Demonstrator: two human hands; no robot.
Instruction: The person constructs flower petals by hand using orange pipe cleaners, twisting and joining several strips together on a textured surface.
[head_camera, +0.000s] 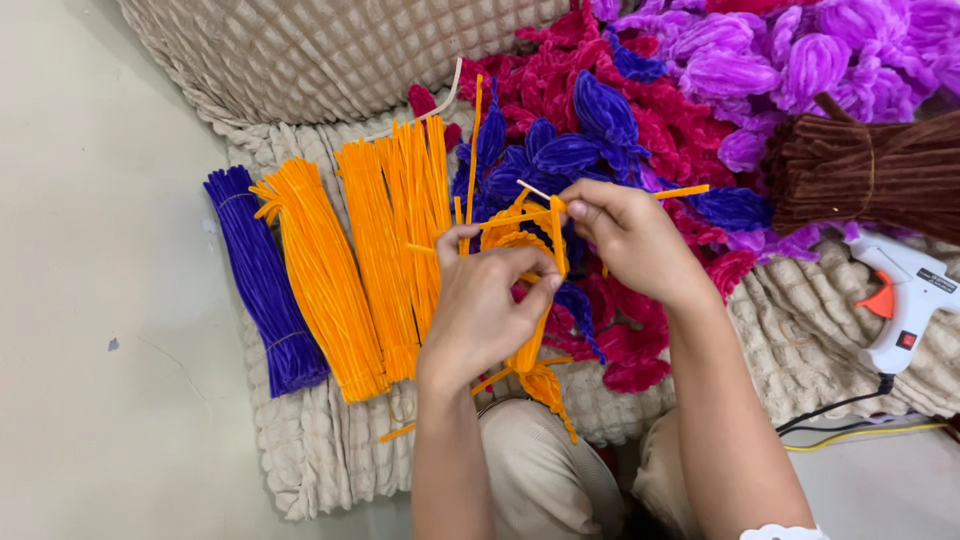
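My left hand (490, 305) grips a half-made orange pipe-cleaner flower (530, 350), its looped petals sticking out above and below the fist. My right hand (625, 235) pinches a loose orange pipe-cleaner strand (680, 191) at the top of the same piece, fingers closed on it. Both hands meet over a pile of finished blue (580, 140), crimson (560, 80) and purple (760, 50) petal shapes on a beige textured mat (320, 450).
Bundles of orange pipe cleaners (370, 260) and a tied purple bundle (262, 285) lie left of my hands. A brown bundle (870, 170) lies at right, with a white glue gun (905, 295) and its cable below it. A beige cushion (330, 50) sits behind.
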